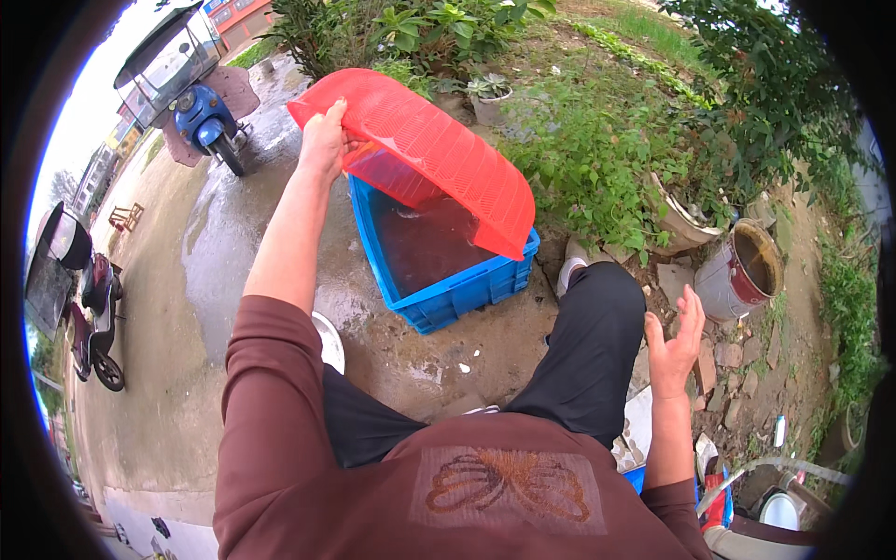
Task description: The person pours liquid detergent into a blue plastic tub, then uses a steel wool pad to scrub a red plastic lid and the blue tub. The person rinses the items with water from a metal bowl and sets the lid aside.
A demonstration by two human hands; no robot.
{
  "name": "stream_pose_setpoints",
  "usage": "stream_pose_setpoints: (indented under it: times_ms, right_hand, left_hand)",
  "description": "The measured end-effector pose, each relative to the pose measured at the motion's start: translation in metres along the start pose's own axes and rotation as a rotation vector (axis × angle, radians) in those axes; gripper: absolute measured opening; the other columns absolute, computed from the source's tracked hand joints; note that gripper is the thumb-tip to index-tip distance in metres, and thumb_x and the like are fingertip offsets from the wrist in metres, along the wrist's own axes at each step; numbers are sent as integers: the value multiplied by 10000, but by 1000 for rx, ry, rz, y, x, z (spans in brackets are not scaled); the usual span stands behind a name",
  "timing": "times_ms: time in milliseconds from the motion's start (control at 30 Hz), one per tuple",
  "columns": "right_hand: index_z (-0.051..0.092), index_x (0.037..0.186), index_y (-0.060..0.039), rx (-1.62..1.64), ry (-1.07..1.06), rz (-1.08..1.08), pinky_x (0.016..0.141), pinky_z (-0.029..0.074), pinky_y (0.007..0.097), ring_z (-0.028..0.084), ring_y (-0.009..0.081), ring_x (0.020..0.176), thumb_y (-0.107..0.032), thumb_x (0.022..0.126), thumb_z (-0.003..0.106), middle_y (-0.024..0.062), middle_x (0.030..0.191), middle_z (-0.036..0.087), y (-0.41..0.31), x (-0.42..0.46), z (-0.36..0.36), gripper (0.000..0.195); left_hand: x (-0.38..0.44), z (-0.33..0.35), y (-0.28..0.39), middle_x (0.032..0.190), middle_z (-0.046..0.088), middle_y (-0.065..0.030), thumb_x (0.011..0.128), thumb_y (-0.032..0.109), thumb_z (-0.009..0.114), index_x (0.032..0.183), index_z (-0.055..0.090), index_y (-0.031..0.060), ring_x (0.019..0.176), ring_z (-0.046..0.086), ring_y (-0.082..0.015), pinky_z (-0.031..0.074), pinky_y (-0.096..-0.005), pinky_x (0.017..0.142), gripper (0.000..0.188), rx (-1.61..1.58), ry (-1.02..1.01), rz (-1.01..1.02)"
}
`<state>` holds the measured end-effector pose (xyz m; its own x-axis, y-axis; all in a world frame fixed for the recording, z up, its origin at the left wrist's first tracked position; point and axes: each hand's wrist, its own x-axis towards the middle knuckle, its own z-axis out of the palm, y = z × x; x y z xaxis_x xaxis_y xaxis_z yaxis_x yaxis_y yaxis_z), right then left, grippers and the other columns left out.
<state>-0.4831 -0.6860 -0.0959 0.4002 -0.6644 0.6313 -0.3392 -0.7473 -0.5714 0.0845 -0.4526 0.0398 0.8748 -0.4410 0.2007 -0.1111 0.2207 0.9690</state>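
My left hand grips one end of a red perforated plastic basket, tilted on its side with its outer face up. The basket hangs over a blue plastic crate that stands on the wet ground and holds dark, reddish-brown water. The basket's far lower corner overlaps the crate's right rim; whether they touch I cannot tell. Over on the right, my right hand is raised beside my knee, fingers apart and holding nothing. The basket's inside is mostly hidden.
A white basin lies partly hidden by my left leg. To the right stand a metal bucket and a broken planter, with loose bricks below them. A potted succulent is beyond the crate. A blue three-wheeler stands at upper left.
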Motion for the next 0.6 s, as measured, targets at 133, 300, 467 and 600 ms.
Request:
stream_pose_setpoints:
  times_ms: [133,300,467,600]
  right_hand:
    - [292,1619,-67,66,-324,-300,1161,423,504,411,462,1449,-313,785,900,266,1615,344,-115,71,138,1061]
    - [241,1656,-298,-226,-363,-302,1016,546,502,492,476,1389,-60,877,682,225,1659,311,-76,122,267,927]
    - [127,1683,-248,-304,-624,-32,963,573,491,612,420,1274,32,824,657,253,1636,323,-72,121,322,1047]
    - [8,1683,-175,-454,-726,22,913,588,487,697,431,1101,-35,827,683,262,1613,332,-76,138,331,1100]
  left_hand:
    - [34,-4,12,890,715,-67,1033,409,631,1110,562,50,719,724,-206,531,-341,619,374,70,27,-34]
    - [20,36,4,1315,650,-173,1045,505,601,1465,416,12,1067,713,-290,553,-400,868,673,-159,-216,-39]
    - [-38,-21,-99,1292,688,-140,1019,398,662,1632,268,14,1054,709,-218,550,-362,878,823,311,-132,-227]
    - [-112,-48,-195,1322,689,-156,981,297,698,1563,441,52,1170,687,-287,527,-382,1015,681,833,-242,-322]
